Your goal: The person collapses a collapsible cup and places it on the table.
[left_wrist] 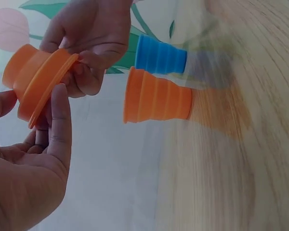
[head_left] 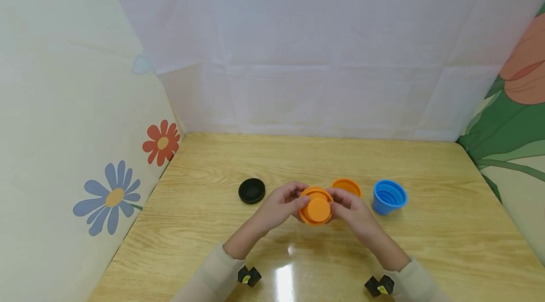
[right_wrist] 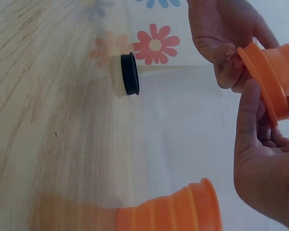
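Observation:
An orange collapsible cup [head_left: 318, 210] is held over the table between both hands, partly folded, its narrow base facing up toward the head camera. My left hand [head_left: 277, 206] grips it from the left, the thumb on its outer side and the fingers at the wide rim. From the right, my right hand [head_left: 356, 213] pinches the rim between thumb and fingers. The left wrist view shows this folded cup [left_wrist: 42, 84] side-on, with stepped rings. Just behind the right hand stands a second orange cup [left_wrist: 156, 98], extended and mouth up.
A blue collapsible cup [head_left: 389, 196] stands extended to the right of the orange one. Toward the left sits a low round black piece [head_left: 252, 191]. Around the wooden table [head_left: 204, 169], a white sheet [head_left: 272, 56] hangs at the back and flower-printed cloth at both sides.

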`<state>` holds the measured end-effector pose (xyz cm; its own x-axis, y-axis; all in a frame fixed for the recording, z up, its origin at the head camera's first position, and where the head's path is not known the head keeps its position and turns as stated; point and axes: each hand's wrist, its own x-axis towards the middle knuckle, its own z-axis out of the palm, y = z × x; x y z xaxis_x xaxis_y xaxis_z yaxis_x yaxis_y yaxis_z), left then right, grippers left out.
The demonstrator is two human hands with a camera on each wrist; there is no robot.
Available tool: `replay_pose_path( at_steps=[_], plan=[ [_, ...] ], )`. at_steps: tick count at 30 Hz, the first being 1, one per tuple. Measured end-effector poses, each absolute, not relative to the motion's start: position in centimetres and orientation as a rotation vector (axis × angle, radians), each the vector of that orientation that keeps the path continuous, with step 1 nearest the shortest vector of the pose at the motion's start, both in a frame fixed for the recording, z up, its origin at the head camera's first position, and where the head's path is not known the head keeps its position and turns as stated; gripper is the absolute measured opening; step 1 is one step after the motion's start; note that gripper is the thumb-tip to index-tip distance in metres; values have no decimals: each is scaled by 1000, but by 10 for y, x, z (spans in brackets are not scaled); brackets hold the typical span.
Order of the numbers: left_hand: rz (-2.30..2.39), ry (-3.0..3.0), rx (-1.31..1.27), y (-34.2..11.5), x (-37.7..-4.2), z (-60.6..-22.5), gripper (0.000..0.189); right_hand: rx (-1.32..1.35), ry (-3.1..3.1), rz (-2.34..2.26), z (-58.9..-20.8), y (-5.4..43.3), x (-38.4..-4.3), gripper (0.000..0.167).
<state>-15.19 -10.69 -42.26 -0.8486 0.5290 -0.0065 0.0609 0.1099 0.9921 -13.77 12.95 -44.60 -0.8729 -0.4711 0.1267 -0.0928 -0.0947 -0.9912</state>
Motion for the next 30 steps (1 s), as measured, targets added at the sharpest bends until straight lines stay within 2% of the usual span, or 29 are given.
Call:
replay_pose_path(
  at_steps=[7,18,23,30],
  plan=[
    [1706,1970,547,-109,-152,-419,34,-616,1880,-1959,-442,131,-138,42],
    [1647,2025,594,-109,-150,-420,19,-647,2007,-1818,-444,129,-140,33],
    [1641,2063,600,-108,-151,-422,18,-669,2117,-1792,-444,128,-139,27],
    [1705,2092,582,-106,-151,-425,24,-539,2324,-1814,-439,124,-136,24]
  ],
)
